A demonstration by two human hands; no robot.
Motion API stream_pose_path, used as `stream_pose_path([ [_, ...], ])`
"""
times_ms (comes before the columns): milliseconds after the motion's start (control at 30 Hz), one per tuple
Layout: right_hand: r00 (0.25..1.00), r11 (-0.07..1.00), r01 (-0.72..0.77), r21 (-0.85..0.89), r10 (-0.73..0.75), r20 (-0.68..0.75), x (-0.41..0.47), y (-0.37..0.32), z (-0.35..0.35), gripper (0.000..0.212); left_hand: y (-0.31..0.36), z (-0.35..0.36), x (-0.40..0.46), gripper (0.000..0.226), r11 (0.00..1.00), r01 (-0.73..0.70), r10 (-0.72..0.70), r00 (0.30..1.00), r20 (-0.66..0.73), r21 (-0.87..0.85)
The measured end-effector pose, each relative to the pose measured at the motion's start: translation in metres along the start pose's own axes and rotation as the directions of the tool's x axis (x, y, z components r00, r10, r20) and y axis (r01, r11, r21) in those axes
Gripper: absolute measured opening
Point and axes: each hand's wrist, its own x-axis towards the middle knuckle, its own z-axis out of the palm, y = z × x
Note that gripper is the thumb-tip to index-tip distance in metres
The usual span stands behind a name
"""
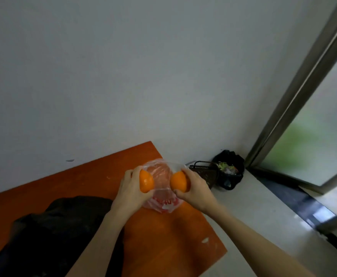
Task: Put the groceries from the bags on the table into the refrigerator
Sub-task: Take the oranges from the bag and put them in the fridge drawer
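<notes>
Orange wood makes up the table, its far corner against the grey wall and its right edge running diagonally beside pale floor. The left hand curls its fingers round one orange; the right hand grips a second orange. The two fruits are held apart, level with each other, above a thin clear plastic bag with red print that lies between and under the hands on the table. Below the left wrist a black bag slumps over the table's near left part. Beyond the right hand, off the table edge, a dark basket stands on the floor just beside a black rubbish bag, near a sliding door frame.
</notes>
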Motion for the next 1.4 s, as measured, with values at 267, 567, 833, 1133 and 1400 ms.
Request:
stream_pose_path([
  [267, 0.939, 0.966, -0.257, 0.001, 0.25, -0.234, -0.11, 0.03, -0.054, 0.077, 0.073, 0.043, -0.035, 0.081, 0.948, -0.319, 0.315, 0.932, 0.177, -0.005],
  [567, 0.704, 0.869, -0.479, 0.125, 0.465, -0.537, -0.297, 0.082, -0.121, 0.073, 0.19, 0.133, -0.127, 0.084, 0.815, -0.563, 0.564, 0.714, 0.416, -0.137],
  [833, 0.471, 0.765, -0.6, 0.235, 0.575, -0.669, -0.509, 0.104, -0.153, 0.071, 0.28, 0.201, -0.286, 0.083, 0.674, -0.701, 0.702, 0.51, 0.497, -0.232],
  [1133, 0.249, 0.699, -0.644, 0.31, 0.575, -0.78, -0.745, 0.1, -0.217, 0.071, 0.384, 0.266, -0.487, 0.079, 0.451, -0.819, 0.832, 0.241, 0.5, -0.355],
  [1400, 0.033, 0.657, -0.651, 0.381, 0.525, -0.85, -0.871, 0.123, -0.272, 0.071, 0.477, 0.33, -0.597, 0.081, 0.286, -0.834, 0.873, 0.024, 0.488, -0.471],
])
